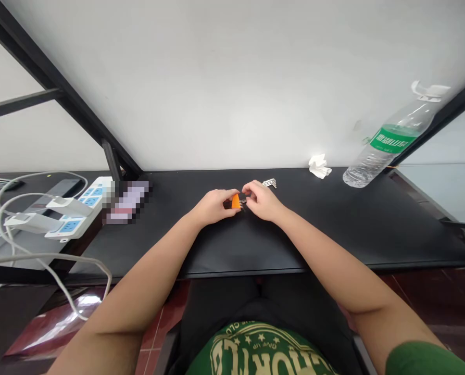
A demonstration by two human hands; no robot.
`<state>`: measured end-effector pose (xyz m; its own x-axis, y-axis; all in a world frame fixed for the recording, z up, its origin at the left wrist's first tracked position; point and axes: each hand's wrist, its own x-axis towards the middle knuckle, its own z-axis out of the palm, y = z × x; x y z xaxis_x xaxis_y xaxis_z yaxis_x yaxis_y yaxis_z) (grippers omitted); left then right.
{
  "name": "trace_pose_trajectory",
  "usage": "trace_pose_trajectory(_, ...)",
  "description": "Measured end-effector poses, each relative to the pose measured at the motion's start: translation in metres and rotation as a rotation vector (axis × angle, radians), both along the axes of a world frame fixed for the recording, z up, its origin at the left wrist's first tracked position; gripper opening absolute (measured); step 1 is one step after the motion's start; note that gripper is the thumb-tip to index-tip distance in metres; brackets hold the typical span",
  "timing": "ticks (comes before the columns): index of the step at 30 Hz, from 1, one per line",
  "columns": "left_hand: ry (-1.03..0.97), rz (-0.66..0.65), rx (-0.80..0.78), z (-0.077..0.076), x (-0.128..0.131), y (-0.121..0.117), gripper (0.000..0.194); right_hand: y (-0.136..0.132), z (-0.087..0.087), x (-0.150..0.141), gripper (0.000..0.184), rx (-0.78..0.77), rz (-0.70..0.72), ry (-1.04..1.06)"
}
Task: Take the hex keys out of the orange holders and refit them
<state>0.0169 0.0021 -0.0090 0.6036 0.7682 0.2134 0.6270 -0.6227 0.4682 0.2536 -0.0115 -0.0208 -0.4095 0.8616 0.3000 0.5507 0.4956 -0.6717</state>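
While both forearms are laid across the black table (334, 229), a small orange holder (236, 201) is kept between the two hands at the middle of the tabletop, close in front of the body where it can be seen from above. It is pinched by the fingertips of the left hand (212, 205), which appears braced against the table so that the piece is steadied. The right hand (261, 202) is closed in a fine pinch on a thin metal key (243, 200) at the holder's right edge; whether the key is seated in the holder or only touching it cannot be told, as the fingers cover the joint. A cluster of similar metal hex keys (270, 183) is left just behind the right hand, within easy reach. Well apart to the right, a crumpled tissue (318, 166) and a plastic water bottle (388, 143) lying tilted against the wall are set out of the way. To the left, a power strip (79, 208) with plugged adapters and white cables is kept beyond the table's edge.
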Motion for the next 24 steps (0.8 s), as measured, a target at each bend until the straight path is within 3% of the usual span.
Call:
trace_pose_trajectory(3, -0.05, 0.061, -0.084, -0.004, -0.008, 0.004, 0.051, 0.009, -0.004, 0.014, 0.015, -0.015, -0.053, -0.174)
trace_pose_trajectory(6, -0.083, 0.093, -0.11, -0.006, -0.015, 0.007, 0.056, 0.012, -0.008, 0.021, 0.015, -0.063, -0.015, -0.317)
trace_pose_trajectory(16, -0.13, 0.099, -0.094, -0.009, -0.015, 0.009, 0.057, 0.005, -0.003, 0.009, 0.019, -0.041, -0.036, -0.459)
trace_pose_trajectory(24, -0.123, 0.093, -0.079, -0.009, -0.015, 0.008, 0.055, -0.006, 0.008, 0.008, 0.016, 0.022, -0.045, -0.692)
